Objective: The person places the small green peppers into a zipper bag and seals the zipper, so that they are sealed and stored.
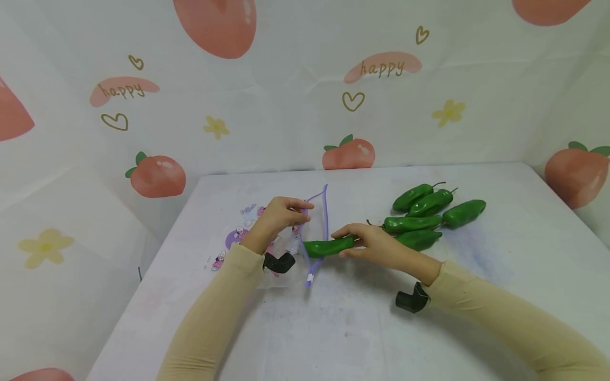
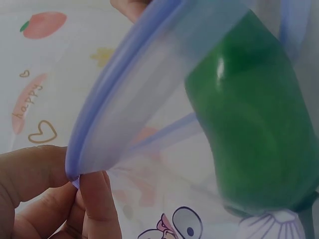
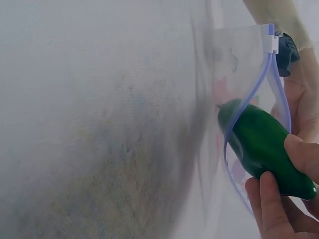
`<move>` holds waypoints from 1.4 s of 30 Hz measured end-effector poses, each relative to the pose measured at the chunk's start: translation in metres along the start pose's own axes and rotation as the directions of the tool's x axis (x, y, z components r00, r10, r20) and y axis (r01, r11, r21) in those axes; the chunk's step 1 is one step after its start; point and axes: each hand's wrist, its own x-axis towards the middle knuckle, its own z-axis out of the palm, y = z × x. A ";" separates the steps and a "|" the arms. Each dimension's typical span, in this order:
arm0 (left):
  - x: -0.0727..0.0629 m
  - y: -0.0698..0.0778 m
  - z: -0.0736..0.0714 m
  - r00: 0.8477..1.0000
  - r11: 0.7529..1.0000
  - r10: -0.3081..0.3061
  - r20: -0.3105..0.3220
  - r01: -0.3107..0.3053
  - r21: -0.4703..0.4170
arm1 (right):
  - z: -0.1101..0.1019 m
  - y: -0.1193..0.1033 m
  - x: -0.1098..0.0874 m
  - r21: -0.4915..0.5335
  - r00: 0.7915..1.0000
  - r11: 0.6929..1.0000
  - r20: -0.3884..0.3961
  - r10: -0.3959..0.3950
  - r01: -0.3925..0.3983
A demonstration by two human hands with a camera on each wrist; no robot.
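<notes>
My left hand (image 1: 278, 219) pinches the purple zip edge of a clear, cartoon-printed zip bag (image 1: 326, 217); the left wrist view shows thumb and fingers on that edge (image 2: 94, 112). The bag's mouth gapes toward the right. A long green pepper (image 1: 329, 247) is held lengthwise by my right hand (image 1: 378, 247), thumb on one side and fingers on the other. Its front end is inside the bag mouth, as the right wrist view shows of the pepper (image 3: 264, 144). A white slider (image 1: 310, 277) sits at the zip's near end.
Several green peppers (image 1: 412, 224) lie in a group on the white table (image 1: 333, 338), right of and beyond my right hand. Behind the table hangs a cloth (image 1: 286, 106) printed with peaches and hearts. Black wrist devices (image 1: 412, 299) sit below both wrists.
</notes>
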 end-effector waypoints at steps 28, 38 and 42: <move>0.001 0.000 0.000 1.000 1.000 -0.001 -0.006 0.001 -0.028 | 0.009 -0.001 0.006 0.080 0.991 0.994 -0.106 0.086 -0.078; 0.001 0.002 0.001 1.000 1.000 0.008 -0.004 -0.008 -0.013 | 0.014 0.000 0.010 0.088 0.990 0.993 -0.116 0.083 -0.073; 0.001 0.003 0.000 1.000 1.000 0.011 0.002 -0.011 -0.004 | 0.017 0.002 0.014 0.098 0.992 0.994 -0.115 0.057 -0.046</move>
